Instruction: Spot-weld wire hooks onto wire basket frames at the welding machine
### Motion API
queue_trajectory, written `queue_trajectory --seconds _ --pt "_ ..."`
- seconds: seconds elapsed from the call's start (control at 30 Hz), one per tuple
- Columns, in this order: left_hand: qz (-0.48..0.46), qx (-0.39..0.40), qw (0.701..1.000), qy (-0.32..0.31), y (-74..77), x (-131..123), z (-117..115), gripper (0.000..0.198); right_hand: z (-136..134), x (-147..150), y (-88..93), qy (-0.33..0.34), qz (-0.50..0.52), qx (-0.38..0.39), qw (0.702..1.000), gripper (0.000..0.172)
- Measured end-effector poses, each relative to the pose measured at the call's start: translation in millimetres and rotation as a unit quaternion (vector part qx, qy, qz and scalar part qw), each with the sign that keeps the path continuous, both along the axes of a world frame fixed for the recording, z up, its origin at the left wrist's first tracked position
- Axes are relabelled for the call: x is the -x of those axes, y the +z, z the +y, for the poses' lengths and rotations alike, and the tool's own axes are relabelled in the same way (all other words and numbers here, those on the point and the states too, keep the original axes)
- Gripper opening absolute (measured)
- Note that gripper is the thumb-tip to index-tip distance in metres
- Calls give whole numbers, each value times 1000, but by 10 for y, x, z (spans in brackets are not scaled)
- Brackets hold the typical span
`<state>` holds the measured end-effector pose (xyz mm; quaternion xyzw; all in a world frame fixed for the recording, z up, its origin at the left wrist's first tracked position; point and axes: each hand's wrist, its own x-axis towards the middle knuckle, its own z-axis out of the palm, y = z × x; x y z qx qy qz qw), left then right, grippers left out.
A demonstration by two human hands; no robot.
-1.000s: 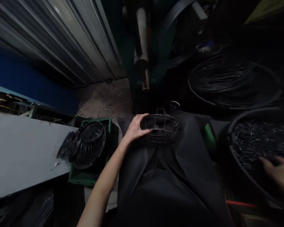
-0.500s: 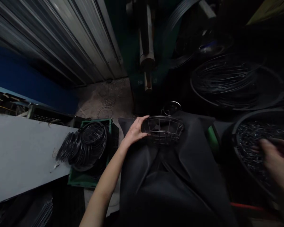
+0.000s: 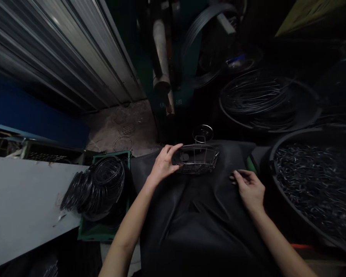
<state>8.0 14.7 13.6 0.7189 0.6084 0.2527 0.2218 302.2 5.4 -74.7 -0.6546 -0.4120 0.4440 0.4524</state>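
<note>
A small wire basket (image 3: 198,164) rests over the black apron (image 3: 196,234) on my lap. My left hand (image 3: 166,159) grips its left end, thumb below and fingers above. To the right of the basket, my right hand (image 3: 249,186) is over the apron with thumb and fingertips pinched together. What it pinches, if anything, is too small and dark to make out. Beyond the basket a round wire piece (image 3: 202,133) shows by the machine. At my right stands a large black tub (image 3: 273,169) full of small bent metal pieces (image 3: 317,184).
On the left, a green crate (image 3: 88,229) holds bundled black wire rings (image 3: 95,186) beside a white board (image 3: 25,207). Ahead stands a dark green machine (image 3: 167,104) with a protruding shaft. A basin of long wires (image 3: 256,96) lies back right.
My right hand has come out of the tub of metal pieces and moved left toward the basket. My left hand keeps its hold on the basket. The camera view has shifted slightly.
</note>
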Motion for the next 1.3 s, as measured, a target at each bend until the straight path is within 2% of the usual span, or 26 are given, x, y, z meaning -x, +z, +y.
queue_trajectory --seconds 0.07,0.17,0.27,0.37,0.47,0.73,1.0,1.3 --pt "21 -1 1000 11 46 -3 -25 72 8 68 172 8 52 9 999 37" --pt "94 -5 996 2 107 -23 -34 72 16 239 527 39 97 22 994 36" --pt "145 3 989 -16 131 -67 4 73 51 447 835 112 103 45 987 35" --pt "144 -1 989 -15 135 -106 39 73 135 653 976 193 120 81 970 37" --pt "127 -14 991 -26 123 -114 43 71 250 826 987 222 143 103 959 40" --pt "89 -22 995 -45 39 -67 11 69 458 1092 962 215 136 107 961 40" --pt "87 -25 995 -39 32 -101 7 64 356 1086 860 197 52 79 976 35" --pt "75 -20 997 -24 13 -112 -11 58 285 1127 921 211 -76 35 974 30"
